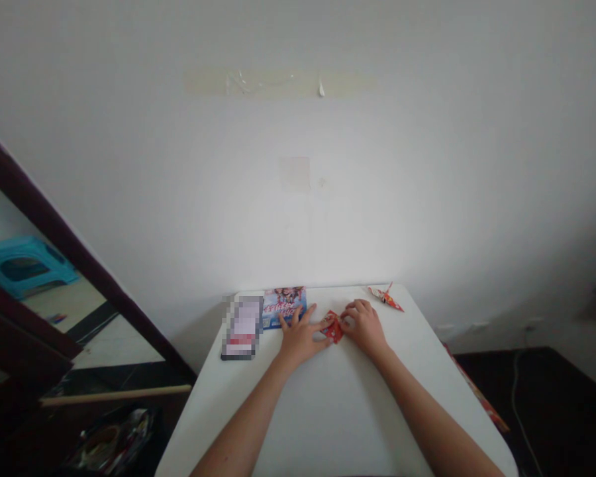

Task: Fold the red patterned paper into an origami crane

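A small piece of red patterned origami paper (334, 327), folded into a diamond-like shape, lies on the white table (322, 411) between my hands. My left hand (298, 336) has its thumb and index finger on the paper's left side, holding it down, while its other fingers spread out towards a printed booklet (274, 306). From the right, the bent fingers of my right hand (363, 326) pinch the paper's edge; their tips are partly hidden. Beyond my right hand, a folded paper crane (387, 298) in red and white rests near the table's back right corner.
A phone (242, 328), blurred out, lies at the table's left edge beside the booklet. The table's back edge meets a white wall (298, 225). Left of it are a dark-framed mirror (79, 225) showing a blue stool, and a bag of things (114, 440) on the floor.
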The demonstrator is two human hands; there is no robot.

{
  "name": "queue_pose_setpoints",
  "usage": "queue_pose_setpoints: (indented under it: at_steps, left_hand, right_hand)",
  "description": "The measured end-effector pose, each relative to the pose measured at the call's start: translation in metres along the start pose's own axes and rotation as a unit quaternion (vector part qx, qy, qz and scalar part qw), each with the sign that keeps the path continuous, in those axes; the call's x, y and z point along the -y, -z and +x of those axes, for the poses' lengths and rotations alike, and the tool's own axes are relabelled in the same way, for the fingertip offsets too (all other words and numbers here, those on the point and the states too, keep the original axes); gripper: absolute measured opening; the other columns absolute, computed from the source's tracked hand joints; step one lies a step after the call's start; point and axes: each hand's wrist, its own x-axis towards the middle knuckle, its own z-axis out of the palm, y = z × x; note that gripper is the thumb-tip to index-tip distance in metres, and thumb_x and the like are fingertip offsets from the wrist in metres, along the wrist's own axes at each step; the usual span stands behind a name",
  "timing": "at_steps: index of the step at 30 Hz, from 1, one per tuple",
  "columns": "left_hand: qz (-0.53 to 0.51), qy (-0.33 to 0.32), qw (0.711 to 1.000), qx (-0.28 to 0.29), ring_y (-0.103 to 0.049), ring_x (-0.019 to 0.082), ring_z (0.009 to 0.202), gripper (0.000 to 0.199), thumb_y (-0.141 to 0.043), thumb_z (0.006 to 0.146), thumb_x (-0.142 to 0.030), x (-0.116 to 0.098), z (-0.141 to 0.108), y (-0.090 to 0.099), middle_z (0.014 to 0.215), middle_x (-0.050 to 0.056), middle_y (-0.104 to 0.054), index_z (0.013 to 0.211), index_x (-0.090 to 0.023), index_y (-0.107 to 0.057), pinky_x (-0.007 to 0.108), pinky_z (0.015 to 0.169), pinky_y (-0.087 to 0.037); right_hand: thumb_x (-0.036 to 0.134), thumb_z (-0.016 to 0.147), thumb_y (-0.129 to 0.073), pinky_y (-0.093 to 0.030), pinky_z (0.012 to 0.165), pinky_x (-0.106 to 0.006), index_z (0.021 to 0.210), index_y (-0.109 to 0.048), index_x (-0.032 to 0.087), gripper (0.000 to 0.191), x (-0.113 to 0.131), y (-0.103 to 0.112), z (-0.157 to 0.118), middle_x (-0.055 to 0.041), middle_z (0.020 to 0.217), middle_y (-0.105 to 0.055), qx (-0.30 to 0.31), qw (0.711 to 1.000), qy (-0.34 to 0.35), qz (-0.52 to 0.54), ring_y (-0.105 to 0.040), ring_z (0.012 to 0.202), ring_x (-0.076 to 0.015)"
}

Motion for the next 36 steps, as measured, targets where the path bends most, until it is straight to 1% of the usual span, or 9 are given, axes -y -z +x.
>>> queue_pose_setpoints:
  at_steps: [6,10,15,19,27,30,33,36]
  left_hand:
    - [-0.007,-0.003,1.0,0.002,-0.018,0.043,0.151,0.05,-0.058,0.081,-0.072,0.001,0.001,-0.001,0.164,-0.009,-0.033,0.13,-0.063,-0.055,0.081,0.111,0.0]
    - [-0.004,-0.001,1.0,-0.004,-0.018,0.042,0.151,0.049,-0.056,0.081,-0.074,0.001,0.001,-0.002,0.164,-0.01,-0.032,0.129,-0.064,-0.055,0.081,0.111,0.0]
    - [-0.003,-0.002,1.0,0.003,-0.017,0.041,0.152,0.049,-0.057,0.081,-0.074,0.002,0.002,-0.002,0.164,-0.011,-0.03,0.129,-0.063,-0.056,0.081,0.111,0.001]
    - [-0.013,-0.005,1.0,-0.008,-0.018,0.041,0.152,0.048,-0.059,0.08,-0.074,0.003,0.003,-0.005,0.164,-0.01,-0.033,0.127,-0.062,-0.059,0.081,0.111,0.002]
    - [-0.019,-0.026,0.999,-0.032,-0.022,0.041,0.151,0.047,-0.056,0.082,-0.074,0.006,0.002,-0.008,0.162,-0.008,-0.036,0.127,-0.061,-0.059,0.082,0.11,0.002]
    - [-0.023,-0.03,0.999,-0.039,-0.023,0.041,0.15,0.047,-0.06,0.082,-0.071,0.007,0.001,-0.01,0.162,-0.007,-0.037,0.128,-0.061,-0.058,0.083,0.11,0.002]
    - [-0.03,-0.028,0.998,-0.052,-0.025,0.041,0.149,0.048,-0.063,0.08,-0.069,0.008,0.002,-0.013,0.16,-0.006,-0.039,0.127,-0.062,-0.058,0.083,0.11,0.001]
    - [-0.04,-0.027,0.997,-0.066,-0.027,0.041,0.148,0.049,-0.066,0.079,-0.068,0.008,0.002,-0.014,0.159,-0.004,-0.041,0.127,-0.059,-0.06,0.083,0.11,0.0]
  right_hand:
    - [0.032,0.087,-0.067,-0.042,0.105,-0.044,0.091,-0.077,0.028,0.012,-0.001,-0.001,0.004,-0.0066,0.116,-0.068,0.001,1.0,0.003,0.001,-0.048,0.126,-0.0287]
    - [0.033,0.088,-0.065,-0.041,0.107,-0.045,0.09,-0.077,0.028,0.013,0.001,-0.002,0.005,-0.0069,0.116,-0.068,-0.006,1.0,0.005,-0.006,-0.046,0.128,-0.0292]
    - [0.031,0.091,-0.062,-0.038,0.11,-0.046,0.09,-0.077,0.026,0.015,0.004,-0.003,0.007,-0.007,0.115,-0.069,-0.012,1.0,0.01,-0.017,-0.045,0.131,-0.0302]
    - [0.03,0.092,-0.061,-0.037,0.111,-0.046,0.09,-0.076,0.025,0.016,0.005,-0.007,0.008,-0.007,0.115,-0.069,-0.018,0.999,0.019,-0.026,-0.044,0.132,-0.0307]
    - [0.025,0.095,-0.055,-0.036,0.113,-0.047,0.092,-0.074,0.022,0.02,0.004,-0.013,0.007,-0.0084,0.119,-0.066,-0.031,0.997,0.048,-0.053,-0.041,0.134,-0.0315]
    - [0.023,0.095,-0.054,-0.037,0.113,-0.048,0.094,-0.074,0.021,0.02,0.0,-0.016,0.005,-0.0092,0.118,-0.066,-0.041,0.997,0.052,-0.045,-0.042,0.133,-0.0315]
    - [0.024,0.095,-0.054,-0.04,0.11,-0.049,0.097,-0.074,0.023,0.02,-0.005,-0.018,0.003,-0.0101,0.12,-0.064,-0.05,0.998,0.044,-0.018,-0.043,0.131,-0.0312]
    - [0.027,0.094,-0.058,-0.043,0.107,-0.049,0.105,-0.074,0.027,0.019,-0.01,-0.018,-0.001,-0.0097,0.124,-0.062,-0.055,0.997,0.046,0.024,-0.046,0.127,-0.0294]
